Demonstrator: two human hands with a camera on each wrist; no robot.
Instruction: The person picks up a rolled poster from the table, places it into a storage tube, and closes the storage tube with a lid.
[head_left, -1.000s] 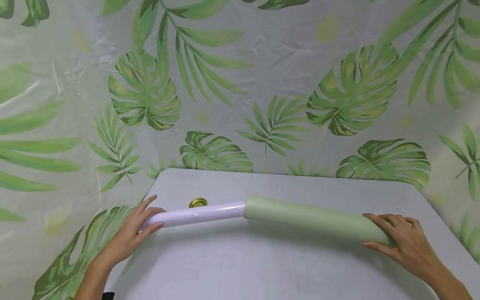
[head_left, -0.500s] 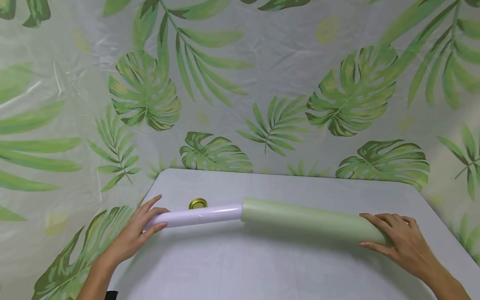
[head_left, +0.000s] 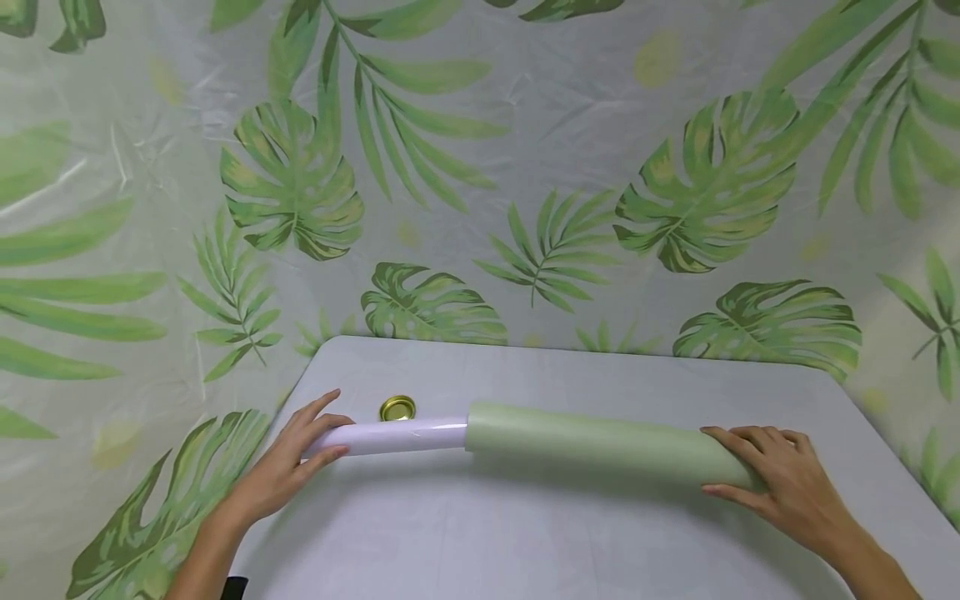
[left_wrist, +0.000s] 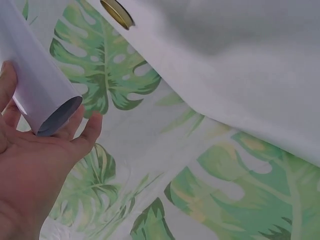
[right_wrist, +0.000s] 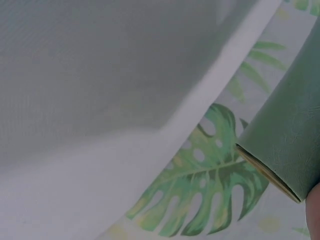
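My left hand grips the outer end of a glossy lilac tube, thumb below and fingers over the top. In the left wrist view that end of the lilac tube is open and hollow. The tube's other end sits inside a wider pale green tube, which hides it. My right hand holds the far right end of the green tube, thumb under and fingers over. A thin open rim shows on the green tube in the right wrist view. Both tubes are held over the table, casting a shadow.
A round gold lid lies on the white table, just behind the lilac tube. Behind the table hangs a leaf-patterned sheet, which also shows past the table's edges in both wrist views. A small dark object shows beside the left forearm.
The green tube and my right hand have moved left, and my left hand has shifted slightly right. Less of the lilac tube shows now, as more of it lies inside the green one.
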